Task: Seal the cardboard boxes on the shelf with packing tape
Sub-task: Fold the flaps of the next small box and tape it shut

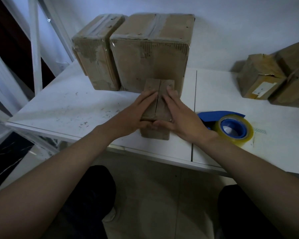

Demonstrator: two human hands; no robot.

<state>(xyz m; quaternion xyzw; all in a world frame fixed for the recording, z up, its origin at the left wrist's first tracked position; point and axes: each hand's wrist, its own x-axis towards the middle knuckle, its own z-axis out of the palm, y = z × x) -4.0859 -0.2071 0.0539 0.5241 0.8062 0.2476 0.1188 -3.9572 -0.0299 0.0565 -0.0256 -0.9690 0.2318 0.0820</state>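
A small cardboard box [158, 88] stands near the front of the white shelf [64, 107], its two top flaps meeting at a middle seam. My left hand [136, 116] presses the left flap with straight fingers. On the right flap lies my right hand [181, 116], fingers flat too, and both thumbs touch the box's near edge. A blue tape dispenser [231, 125] with a roll of clear yellowish packing tape lies on the shelf just right of my right wrist.
Two bigger taped boxes, a narrow one [95, 54] and a wide one [150, 54], stand against the wall behind the small box. Worn cardboard boxes [261, 76] sit at the far right. White shelf posts [34, 49] rise at the left.
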